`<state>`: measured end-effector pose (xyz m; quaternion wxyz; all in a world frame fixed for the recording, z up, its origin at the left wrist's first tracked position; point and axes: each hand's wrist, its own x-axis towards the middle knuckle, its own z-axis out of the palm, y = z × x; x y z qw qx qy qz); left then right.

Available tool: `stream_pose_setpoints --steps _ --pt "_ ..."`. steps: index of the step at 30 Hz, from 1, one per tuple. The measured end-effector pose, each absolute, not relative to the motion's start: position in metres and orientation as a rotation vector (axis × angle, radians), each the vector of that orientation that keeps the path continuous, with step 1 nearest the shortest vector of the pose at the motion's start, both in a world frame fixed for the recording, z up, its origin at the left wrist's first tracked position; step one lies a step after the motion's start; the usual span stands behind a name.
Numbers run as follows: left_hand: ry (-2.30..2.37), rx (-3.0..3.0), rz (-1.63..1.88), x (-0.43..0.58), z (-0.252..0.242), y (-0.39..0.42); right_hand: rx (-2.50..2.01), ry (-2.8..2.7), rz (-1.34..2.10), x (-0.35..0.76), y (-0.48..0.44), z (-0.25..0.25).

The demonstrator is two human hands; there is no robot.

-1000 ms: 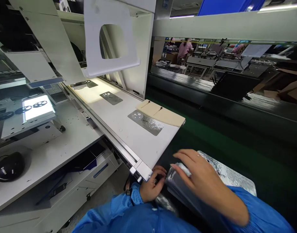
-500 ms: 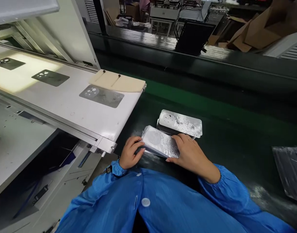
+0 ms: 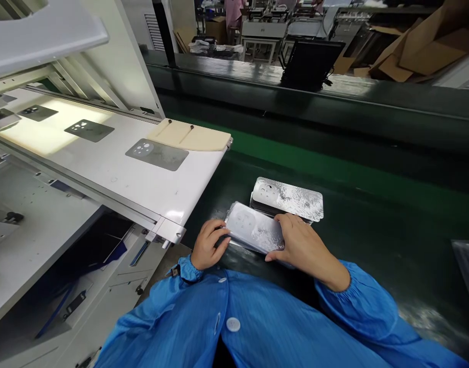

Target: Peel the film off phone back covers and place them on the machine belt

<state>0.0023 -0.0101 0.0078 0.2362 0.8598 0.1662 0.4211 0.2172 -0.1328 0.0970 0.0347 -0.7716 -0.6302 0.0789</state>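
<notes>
Right hand [image 3: 301,249] half-closed on the nearer silvery stack [image 3: 253,227], right end — left hand [image 3: 209,245], half-open, touching its left.

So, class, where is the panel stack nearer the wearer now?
In the head view, the near stack sits just below and right of centre on the dark surface, between the left hand and right hand, beside the far stack.

left hand [image 3: 207,247]: fingers curled, thumb held just below | right hand [image 3: 300,247]: palm turned down, thumb set opposite fingers | both arms [image 3: 367,301] (blue-sleeved) bent, angled inward
</notes>
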Motion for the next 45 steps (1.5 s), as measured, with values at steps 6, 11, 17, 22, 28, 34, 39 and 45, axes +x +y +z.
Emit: stream_pose_setpoints --steps 6,11,17,22,28,34,39,45 --pt "0.442 2.362 1.159 0.002 0.007 -0.010 -2.377 -1.967 0.239 0.218 -0.131 0.097" --pt "0.439 2.360 1.160 0.002 0.007 -0.010 -2.432 -1.943 0.272 0.217 -0.128 0.100" --pt "0.435 2.355 1.161 0.002 0.006 -0.010 -2.416 -1.939 0.243 0.217 -0.128 0.099" --pt "0.437 2.353 1.169 0.002 0.006 -0.010 -2.391 -1.951 0.233 0.218 -0.128 0.095" --pt "0.442 2.361 1.166 0.002 0.007 -0.010 -2.378 -1.965 0.208 0.220 -0.127 0.098" --pt "0.448 2.359 1.170 0.001 0.007 -0.011 -2.427 -1.947 0.064 0.212 -0.128 0.105" --pt "0.432 2.366 1.179 0.002 0.008 -0.010 -2.542 -1.853 0.205 0.206 -0.129 0.114" --pt "0.441 2.298 1.271 -0.001 0.003 -0.014 -2.131 -2.048 0.399 0.216 -0.139 0.137"
